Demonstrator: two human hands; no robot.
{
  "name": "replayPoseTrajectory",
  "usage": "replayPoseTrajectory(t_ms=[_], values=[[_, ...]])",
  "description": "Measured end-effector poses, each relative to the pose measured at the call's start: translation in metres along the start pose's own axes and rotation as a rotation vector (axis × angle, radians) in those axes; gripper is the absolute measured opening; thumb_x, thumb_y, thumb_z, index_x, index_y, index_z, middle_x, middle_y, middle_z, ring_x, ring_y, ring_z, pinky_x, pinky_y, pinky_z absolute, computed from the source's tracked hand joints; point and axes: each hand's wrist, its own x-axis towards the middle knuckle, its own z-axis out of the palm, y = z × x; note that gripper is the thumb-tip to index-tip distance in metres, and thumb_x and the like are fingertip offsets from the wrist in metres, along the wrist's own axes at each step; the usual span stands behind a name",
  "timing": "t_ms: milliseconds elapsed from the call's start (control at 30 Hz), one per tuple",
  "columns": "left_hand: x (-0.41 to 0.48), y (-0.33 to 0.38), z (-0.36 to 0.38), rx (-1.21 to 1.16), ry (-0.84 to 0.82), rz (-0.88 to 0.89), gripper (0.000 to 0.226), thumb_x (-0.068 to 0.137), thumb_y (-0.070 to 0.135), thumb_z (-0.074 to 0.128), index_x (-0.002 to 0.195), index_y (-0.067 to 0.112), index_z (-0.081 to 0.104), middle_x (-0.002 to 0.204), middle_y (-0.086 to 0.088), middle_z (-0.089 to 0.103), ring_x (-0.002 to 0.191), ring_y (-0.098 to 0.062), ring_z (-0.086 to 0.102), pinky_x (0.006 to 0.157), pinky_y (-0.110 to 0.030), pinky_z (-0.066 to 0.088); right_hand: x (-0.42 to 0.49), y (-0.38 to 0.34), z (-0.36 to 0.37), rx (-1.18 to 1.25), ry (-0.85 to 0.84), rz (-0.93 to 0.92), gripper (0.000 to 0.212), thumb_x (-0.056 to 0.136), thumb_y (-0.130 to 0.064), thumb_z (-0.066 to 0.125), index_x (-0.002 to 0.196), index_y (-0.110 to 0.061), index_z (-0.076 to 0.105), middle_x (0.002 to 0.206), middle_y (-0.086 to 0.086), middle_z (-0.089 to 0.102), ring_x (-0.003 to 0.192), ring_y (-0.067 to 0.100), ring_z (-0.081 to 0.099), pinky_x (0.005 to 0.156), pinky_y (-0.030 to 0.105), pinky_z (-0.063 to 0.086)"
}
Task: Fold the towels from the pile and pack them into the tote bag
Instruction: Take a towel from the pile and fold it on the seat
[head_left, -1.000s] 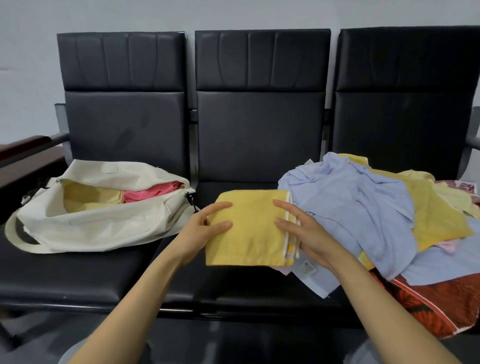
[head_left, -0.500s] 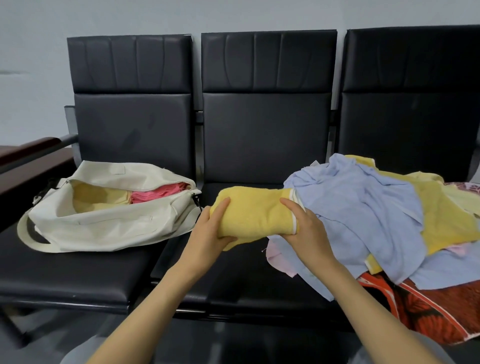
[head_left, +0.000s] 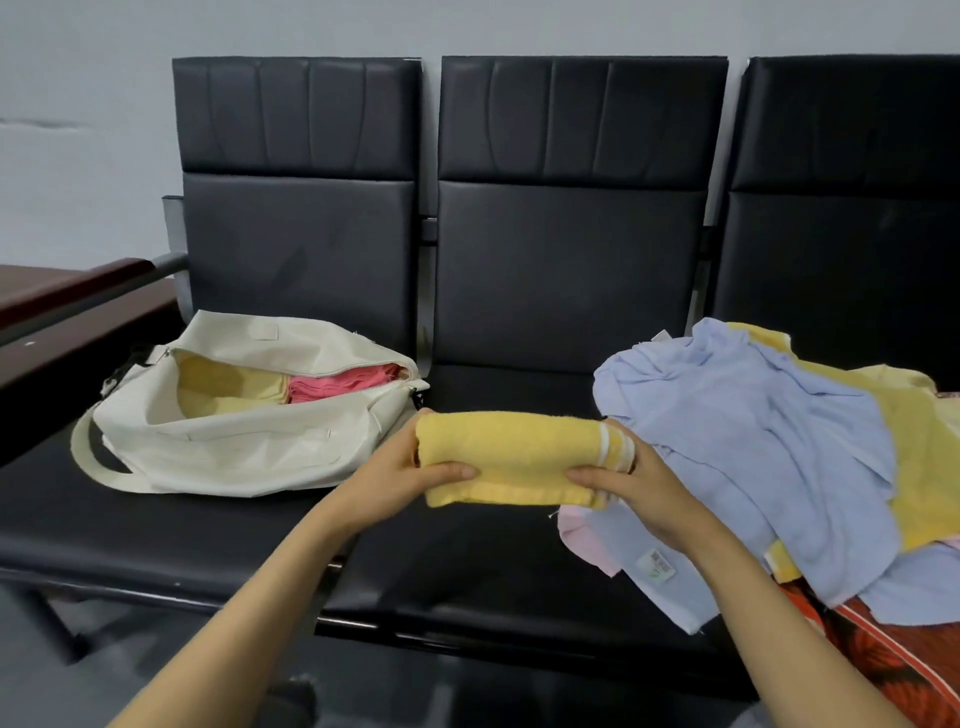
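A folded yellow towel with a white stripe at its right end hangs above the middle seat. My left hand grips its left end, thumb on top. My right hand grips the striped right end. The cream tote bag lies open on the left seat, holding a yellow towel and a pink towel. The pile of loose towels covers the right seat, with a light blue towel on top and yellow, pink and red patterned ones under it.
Three black padded seats form one bench against a grey wall. A dark wooden ledge and a metal armrest stand at the far left. The bag's strap loops toward the left seat's front.
Both hands lifted the yellow towel off the seat and folded it into a narrower bundle, then carried it slightly left. The camera view shifted left.
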Motion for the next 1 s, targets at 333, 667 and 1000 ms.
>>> replayPoseTrajectory(t_ms=[333, 667, 1000], values=[[0.031, -0.032, -0.119, 0.241, 0.206, -0.065, 0.025, 0.085, 0.019, 0.072, 0.103, 0.023, 0.055, 0.085, 0.019, 0.064, 0.079, 0.007, 0.06, 0.069, -0.015, 0.045, 0.138, -0.028, 0.085, -0.271, -0.173, -0.072, 0.027, 0.089, -0.031, 0.066, 0.115, -0.031, 0.062, 0.108, -0.012, 0.069, 0.1, 0.002, 0.065, 0.093, 0.031, 0.053], [0.051, -0.104, -0.238, 0.341, 0.513, -0.198, 0.036, 0.087, 0.03, 0.066, 0.113, 0.024, 0.041, 0.091, -0.004, 0.067, 0.073, -0.019, 0.069, 0.072, -0.044, 0.054, 0.27, -0.03, 0.196, -0.4, -0.216, -0.212, 0.038, 0.095, -0.027, 0.053, 0.127, -0.044, 0.041, 0.108, -0.005, 0.064, 0.098, 0.017, 0.061, 0.085, 0.038, 0.051], [0.042, -0.126, -0.229, 0.53, 0.433, -0.382, 0.037, 0.094, 0.037, 0.055, 0.119, 0.021, 0.034, 0.104, -0.003, 0.064, 0.097, -0.029, 0.06, 0.085, -0.043, 0.047, 0.264, 0.008, 0.21, -0.731, -0.222, -0.226, 0.053, 0.098, -0.035, 0.048, 0.146, -0.037, 0.027, 0.137, -0.004, 0.049, 0.121, 0.026, 0.05, 0.096, 0.038, 0.042]])
